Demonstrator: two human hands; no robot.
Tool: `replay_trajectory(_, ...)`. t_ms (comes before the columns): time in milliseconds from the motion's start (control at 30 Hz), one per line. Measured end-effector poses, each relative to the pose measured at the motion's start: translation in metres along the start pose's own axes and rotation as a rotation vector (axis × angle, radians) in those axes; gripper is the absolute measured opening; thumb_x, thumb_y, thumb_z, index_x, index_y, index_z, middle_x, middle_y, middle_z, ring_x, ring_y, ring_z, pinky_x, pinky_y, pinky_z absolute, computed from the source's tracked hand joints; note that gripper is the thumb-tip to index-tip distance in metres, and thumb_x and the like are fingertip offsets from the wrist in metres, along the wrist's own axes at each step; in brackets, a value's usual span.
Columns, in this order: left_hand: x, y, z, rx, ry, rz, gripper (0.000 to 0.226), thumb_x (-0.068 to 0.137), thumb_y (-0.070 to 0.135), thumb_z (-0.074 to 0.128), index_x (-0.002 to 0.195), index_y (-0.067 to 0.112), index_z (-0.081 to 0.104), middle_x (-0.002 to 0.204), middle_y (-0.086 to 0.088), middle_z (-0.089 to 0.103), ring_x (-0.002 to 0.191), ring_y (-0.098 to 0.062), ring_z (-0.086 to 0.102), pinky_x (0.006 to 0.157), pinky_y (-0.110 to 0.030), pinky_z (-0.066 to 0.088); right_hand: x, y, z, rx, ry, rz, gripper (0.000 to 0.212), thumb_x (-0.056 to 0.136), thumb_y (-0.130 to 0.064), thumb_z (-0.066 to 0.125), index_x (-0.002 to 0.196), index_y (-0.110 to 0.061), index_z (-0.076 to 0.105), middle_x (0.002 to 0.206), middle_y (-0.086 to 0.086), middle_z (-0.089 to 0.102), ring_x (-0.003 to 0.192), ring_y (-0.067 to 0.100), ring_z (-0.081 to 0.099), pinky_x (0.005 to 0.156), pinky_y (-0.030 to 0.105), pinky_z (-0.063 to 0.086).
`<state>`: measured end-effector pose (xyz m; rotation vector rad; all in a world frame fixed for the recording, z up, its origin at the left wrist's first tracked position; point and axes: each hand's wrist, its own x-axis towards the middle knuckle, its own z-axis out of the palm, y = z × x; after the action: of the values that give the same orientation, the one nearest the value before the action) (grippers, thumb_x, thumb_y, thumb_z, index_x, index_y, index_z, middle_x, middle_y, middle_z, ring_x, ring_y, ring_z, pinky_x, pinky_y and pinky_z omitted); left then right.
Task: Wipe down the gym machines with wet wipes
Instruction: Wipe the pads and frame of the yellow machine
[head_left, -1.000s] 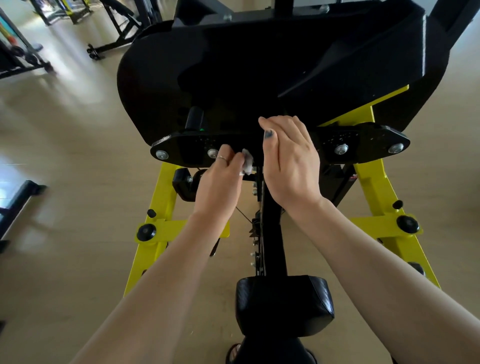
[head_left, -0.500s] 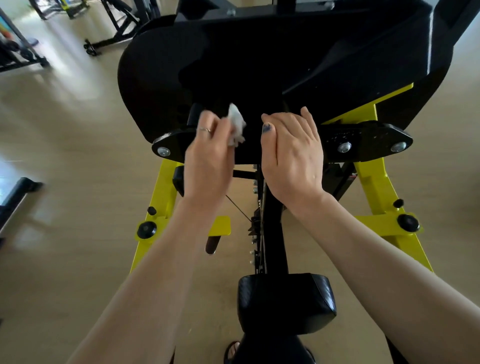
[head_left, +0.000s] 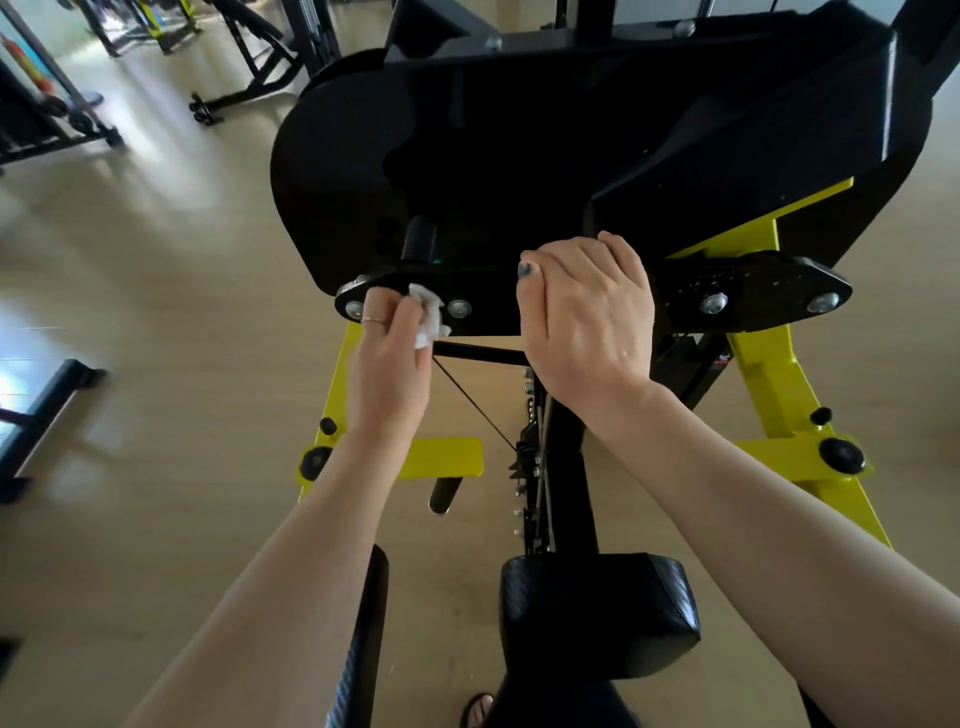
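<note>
I face the black-and-yellow gym machine (head_left: 597, 156); my right hand (head_left: 587, 322) lies flat on its black crossplate (head_left: 753, 301); my left hand (head_left: 389, 358) pinches the wet wipe (head_left: 428, 312) against the plate's left end; limp, light, best bunched.

A gym: yellow-framed exercise machine (head_left: 769, 374), more black equipment (head_left: 244, 57) on pale floor (head_left: 156, 312).

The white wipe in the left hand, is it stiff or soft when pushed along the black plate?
Probably soft and floppy: the wipe is crumpled in the left hand and follows the black plate. Likely very light, since the fingers alone hold it.
</note>
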<state>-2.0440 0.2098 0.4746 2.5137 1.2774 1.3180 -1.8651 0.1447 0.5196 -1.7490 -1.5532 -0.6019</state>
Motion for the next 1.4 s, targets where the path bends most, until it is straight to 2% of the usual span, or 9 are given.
replay_trajectory(100, 0.018, 0.016, 0.004, -0.044, 0.016, 0.032, 0.016, 0.097, 0.006, 0.047, 0.091, 0.000, 0.060, 0.101, -0.018, 0.054, 0.073, -0.025, 0.057, 0.050, -0.036, 0.049, 0.000, -0.001, 0.004, 0.004, 0.064, 0.016, 0.040, 0.105, -0.021, 0.038, 0.097, -0.014, 0.076, 0.099, 0.000, 0.074, 0.100, 0.023, 0.066, 0.112, 0.038, 0.036)
replay_trajectory(367, -0.005, -0.005, 0.008, -0.003, -0.008, -0.025, 0.016, 0.091, 0.009, 0.045, 0.088, 0.001, 0.058, 0.102, -0.017, 0.055, 0.071, -0.015, 0.041, 0.050, -0.029, 0.037, -0.001, 0.000, 0.009, 0.002, 0.098, 0.013, 0.036, 0.104, -0.019, 0.041, 0.095, -0.014, 0.076, 0.096, -0.001, 0.074, 0.097, 0.022, 0.067, 0.114, 0.036, 0.034)
replay_trajectory(500, 0.006, 0.007, 0.005, -0.054, 0.024, 0.006, 0.017, 0.097, 0.008, 0.049, 0.090, 0.000, 0.063, 0.101, -0.015, 0.056, 0.076, -0.020, 0.053, 0.054, -0.031, 0.045, -0.002, 0.000, 0.010, -0.001, 0.121, 0.000, 0.035, 0.104, -0.018, 0.042, 0.093, -0.014, 0.076, 0.094, 0.000, 0.074, 0.094, 0.022, 0.067, 0.112, 0.036, 0.035)
replay_trajectory(733, 0.027, 0.018, 0.002, -0.069, 0.041, 0.144, 0.011, 0.095, 0.000, 0.058, 0.100, -0.001, 0.067, 0.108, -0.015, 0.057, 0.084, -0.014, 0.053, 0.070, -0.010, 0.038, -0.004, 0.005, 0.011, 0.007, 0.122, -0.054, 0.035, 0.104, -0.018, 0.042, 0.101, -0.012, 0.076, 0.101, 0.001, 0.074, 0.099, 0.023, 0.067, 0.112, 0.037, 0.037)
replay_trajectory(900, -0.010, 0.004, 0.020, -0.167, 0.139, -0.314, 0.006, 0.091, 0.000, 0.060, 0.089, 0.005, 0.057, 0.109, -0.012, 0.056, 0.086, -0.003, 0.042, 0.070, -0.004, 0.038, -0.003, 0.004, 0.011, -0.013, 0.130, -0.050, 0.035, 0.104, -0.019, 0.043, 0.100, -0.012, 0.077, 0.100, 0.001, 0.075, 0.099, 0.023, 0.067, 0.111, 0.037, 0.037)
replay_trajectory(1033, -0.017, 0.016, 0.036, -0.344, 0.266, -0.762, 0.011, 0.093, 0.015, 0.063, 0.088, 0.013, 0.053, 0.094, -0.009, 0.061, 0.081, -0.016, 0.051, 0.063, -0.023, 0.041, -0.003, 0.003, 0.011, -0.015, 0.131, -0.038, 0.035, 0.103, -0.019, 0.043, 0.099, -0.012, 0.077, 0.098, 0.001, 0.074, 0.099, 0.023, 0.067, 0.111, 0.037, 0.038)
replay_trajectory(1133, -0.005, 0.026, 0.022, -0.271, 0.239, -0.477, 0.011, 0.093, 0.006, 0.060, 0.086, 0.008, 0.053, 0.096, -0.006, 0.055, 0.084, 0.001, 0.046, 0.067, -0.012, 0.037, -0.004, 0.004, 0.009, -0.005, 0.123, -0.055, 0.033, 0.103, -0.018, 0.044, 0.100, -0.011, 0.076, 0.099, 0.001, 0.074, 0.098, 0.024, 0.067, 0.111, 0.038, 0.038)
replay_trajectory(1233, 0.014, 0.020, 0.002, -0.180, 0.254, -0.236, 0.003, 0.090, -0.004, 0.061, 0.092, -0.003, 0.062, 0.102, -0.016, 0.056, 0.081, 0.000, 0.041, 0.068, -0.004, 0.034, -0.004, 0.004, 0.009, 0.013, 0.136, -0.059, 0.032, 0.102, -0.017, 0.045, 0.099, -0.011, 0.076, 0.099, 0.001, 0.074, 0.098, 0.024, 0.067, 0.111, 0.038, 0.039)
replay_trajectory(1400, 0.013, -0.009, -0.016, -0.108, 0.361, -0.384, 0.009, 0.091, 0.003, 0.057, 0.087, -0.005, 0.058, 0.096, -0.025, 0.056, 0.074, -0.003, 0.033, 0.065, -0.003, 0.031, -0.004, 0.003, 0.012, 0.015, 0.148, -0.037, 0.033, 0.103, -0.017, 0.045, 0.097, -0.012, 0.077, 0.099, 0.001, 0.075, 0.098, 0.023, 0.067, 0.111, 0.038, 0.039)
